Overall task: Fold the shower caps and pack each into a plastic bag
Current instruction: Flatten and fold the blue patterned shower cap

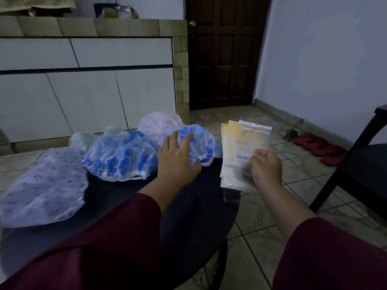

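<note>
Far left on the dark round table (194, 206): a pale lilac cap (41, 185), flat, w/ a clearish cap (80, 140) just behind it. Next along, a blue-flowered cap (123, 155), puffed up, frilled rim toward the viewer. Behind that, a pink cap (157, 122) at the far edge.

Centre-right: the left hand (176, 158) lies on a 2nd blue-flowered cap (201, 143), fingers straight and a bit spread, pressing its near-left part, not gripping. That cap stretches away to the right of the fingers, long axis roughly left-right, its right end touching or just short of the bags; can't tell which. None of the caps looks folded yet, so the job seems to be at its start.

Right: the right hand (266, 166) grips a stack of plastic bags (240, 151) by the lower end, fingers curled round it, held off the table's right edge, bags standing roughly upright.

Left hand is the nearer one & already on the cap, so it likely draws it in to fold; the right is busy w/ bags.
</note>
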